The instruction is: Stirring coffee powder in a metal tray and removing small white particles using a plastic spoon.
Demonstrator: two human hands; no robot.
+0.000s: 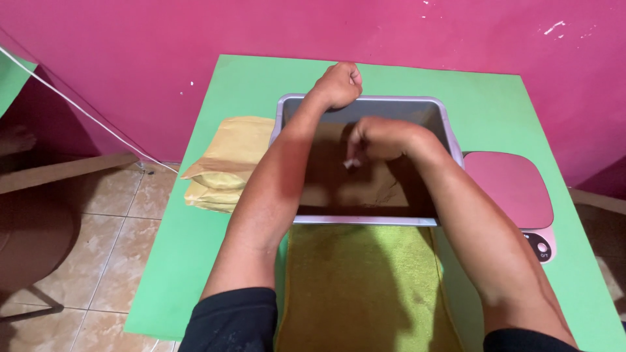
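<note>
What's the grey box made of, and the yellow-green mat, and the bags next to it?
The box looks like smooth plastic, possibly metal: its rim is pale, even and slightly shiny. The mat looks like soft cloth, maybe towelling: fuzzy, dull surface. The bags look like tan paper: matte, creased and folded. The pink scale looks like glossy plastic.

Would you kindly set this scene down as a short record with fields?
Surface: green table against a pink wall
Bin: grey bin at the centre, brown material inside
Left hand: left hand, a fist at the bin's far rim
Right hand: right hand inside the bin, pinching a small white bit
Left of bin: yellow envelopes
Right of bin: pink scale
Near edge: green towel
</note>
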